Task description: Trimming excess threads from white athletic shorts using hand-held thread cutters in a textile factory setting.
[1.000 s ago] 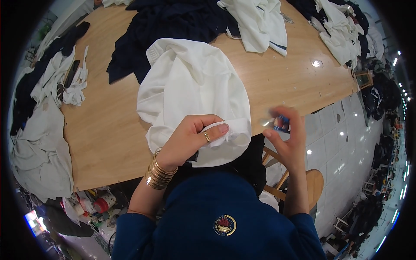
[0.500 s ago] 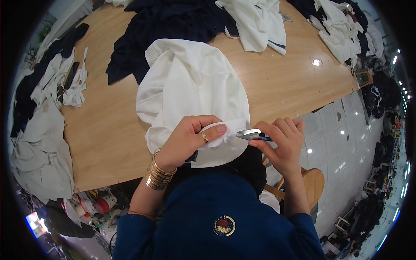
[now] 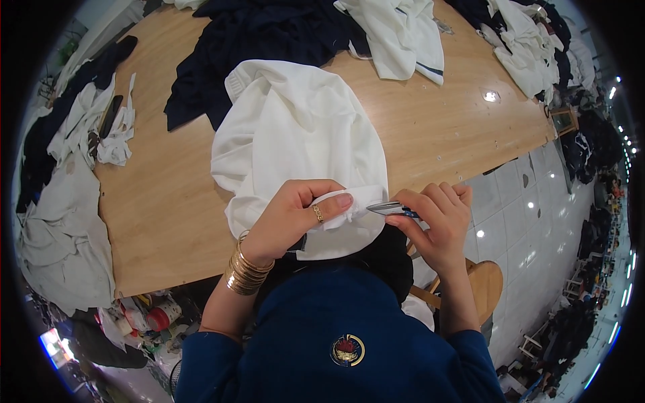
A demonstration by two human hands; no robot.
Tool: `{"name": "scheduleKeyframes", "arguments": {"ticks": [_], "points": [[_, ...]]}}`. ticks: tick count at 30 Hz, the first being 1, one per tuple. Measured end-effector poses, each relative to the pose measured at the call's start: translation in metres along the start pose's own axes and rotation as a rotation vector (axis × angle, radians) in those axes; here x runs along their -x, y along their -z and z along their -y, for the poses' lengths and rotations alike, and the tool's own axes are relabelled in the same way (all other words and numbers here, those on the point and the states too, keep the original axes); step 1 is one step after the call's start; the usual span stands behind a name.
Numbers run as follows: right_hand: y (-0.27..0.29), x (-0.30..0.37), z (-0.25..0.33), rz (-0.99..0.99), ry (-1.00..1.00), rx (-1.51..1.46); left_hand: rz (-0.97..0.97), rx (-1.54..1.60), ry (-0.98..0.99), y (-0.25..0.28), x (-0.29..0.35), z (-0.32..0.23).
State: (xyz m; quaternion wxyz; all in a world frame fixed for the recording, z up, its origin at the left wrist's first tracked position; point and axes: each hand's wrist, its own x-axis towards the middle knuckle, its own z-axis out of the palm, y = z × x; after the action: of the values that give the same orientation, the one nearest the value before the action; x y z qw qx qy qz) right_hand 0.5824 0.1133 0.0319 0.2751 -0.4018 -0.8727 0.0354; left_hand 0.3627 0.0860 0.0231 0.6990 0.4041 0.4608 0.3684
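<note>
A white garment lies bunched at the table's near edge, part of it hanging toward my lap. My left hand pinches a folded band of its cloth between thumb and fingers, the thumb on top. Frayed white threads show just past the thumb tip. In my right hand is a pair of small thread snips, gripped between thumb and index finger. Their pointed blades lie close together, the tips beside the pinched band. Whether the tips touch the cloth I cannot tell.
The wooden table holds dark navy cloth and a white garment with a dark stripe at the far side. More white cloth drapes over the left edge. A wooden stool stands to my right on the tiled floor.
The snips' blades have come together and turned slightly in my right hand. My left hand and the garment are almost unmoved.
</note>
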Motion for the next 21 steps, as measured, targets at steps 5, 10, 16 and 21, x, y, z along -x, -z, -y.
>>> {"name": "scheduleKeyframes", "arguments": {"ticks": [5,10,16,21], "points": [[0.0012,0.0003,0.0009,0.019,-0.012,0.001,-0.004,-0.010,-0.009,0.0006,0.0002,0.0001],[0.0023,-0.0013,0.0031,0.029,0.000,0.015,-0.019,-0.053,0.000,0.0005,-0.0009,0.0031],[0.0015,-0.0030,0.0053,0.038,0.015,0.020,-0.009,-0.047,-0.026,-0.0002,-0.0016,0.0032],[0.0024,-0.0043,0.0055,0.034,0.022,0.034,-0.012,-0.043,-0.016,-0.0008,-0.0014,0.0010]]}}
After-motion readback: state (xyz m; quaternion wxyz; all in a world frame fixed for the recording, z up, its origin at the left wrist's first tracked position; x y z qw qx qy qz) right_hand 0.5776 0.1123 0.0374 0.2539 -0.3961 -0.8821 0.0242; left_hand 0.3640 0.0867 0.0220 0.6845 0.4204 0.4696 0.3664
